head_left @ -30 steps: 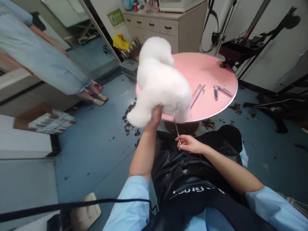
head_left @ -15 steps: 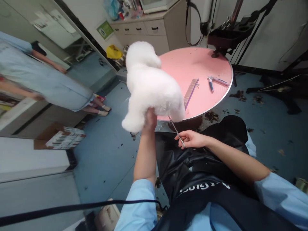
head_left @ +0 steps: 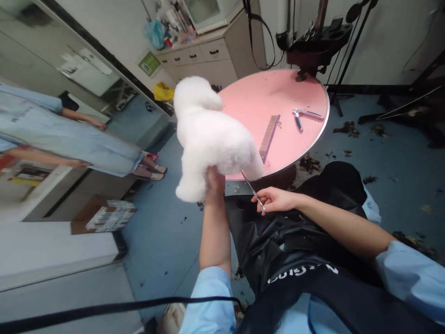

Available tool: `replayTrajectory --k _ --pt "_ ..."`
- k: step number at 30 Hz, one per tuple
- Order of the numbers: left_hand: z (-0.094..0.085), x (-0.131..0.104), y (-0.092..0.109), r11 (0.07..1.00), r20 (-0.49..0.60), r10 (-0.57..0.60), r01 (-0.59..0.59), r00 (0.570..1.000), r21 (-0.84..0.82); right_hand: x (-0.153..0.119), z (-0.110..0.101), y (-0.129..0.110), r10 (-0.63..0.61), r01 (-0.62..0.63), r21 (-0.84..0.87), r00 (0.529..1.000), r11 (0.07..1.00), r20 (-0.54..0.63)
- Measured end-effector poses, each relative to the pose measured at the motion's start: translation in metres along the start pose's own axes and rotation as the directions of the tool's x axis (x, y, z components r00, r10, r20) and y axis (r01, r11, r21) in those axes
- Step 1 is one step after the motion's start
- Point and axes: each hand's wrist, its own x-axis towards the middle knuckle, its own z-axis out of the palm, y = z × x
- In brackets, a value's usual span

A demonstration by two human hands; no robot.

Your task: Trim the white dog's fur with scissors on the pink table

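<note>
White dog (head_left: 212,134), one, on the pink counter (head_left: 299,88); my left grip (head_left: 213,178) clasps its rear; my right grip (head_left: 274,200) clasps one scissors (head_left: 253,191) beneath it; one comb (head_left: 269,138), one clipper (head_left: 306,116) beside the dog.

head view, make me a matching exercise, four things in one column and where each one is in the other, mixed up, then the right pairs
Things:
1. white dog
2. scissors
3. comb
4. nail clipper

Places:
A. flat on the pink table, just right of the dog
B. in the right hand, blades pointing up at the fur
C. on the near left edge of the table, rear gripped by the left hand
D. on the table nearer its right rim, apart from the dog

Pairs: 1-C, 2-B, 3-A, 4-D
</note>
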Motion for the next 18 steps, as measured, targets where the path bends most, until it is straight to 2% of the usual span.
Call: replayTrajectory --k 2,4,7,11,15,18 --pt "0.0 -0.002 0.004 0.999 0.018 0.042 -0.042 0.999 0.011 0.001 0.007 0.008 -0.004 0.003 -0.019 1.0 1.0 -0.025" --pt "0.002 -0.004 0.01 0.992 0.082 0.082 -0.089 0.993 0.085 0.002 0.014 0.016 0.0 -0.001 -0.026 0.999 1.0 -0.04" --pt "0.006 -0.007 0.022 0.98 0.131 0.071 -0.094 0.989 0.177 0.003 0.019 0.019 -0.02 0.019 -0.027 0.999 0.999 -0.039" --pt "0.011 -0.01 0.031 0.986 0.054 0.037 -0.045 0.998 0.16 0.006 0.014 0.009 -0.088 0.087 -0.021 0.994 0.996 -0.063" --pt "0.015 -0.013 0.034 0.991 -0.058 0.016 -0.008 0.998 0.134 0.009 0.012 0.001 -0.05 0.049 -0.021 0.998 0.999 -0.046" --pt "0.016 -0.014 0.037 0.989 -0.072 -0.019 0.029 0.997 0.143 0.011 0.012 -0.001 -0.055 0.053 -0.029 0.996 0.998 -0.069"
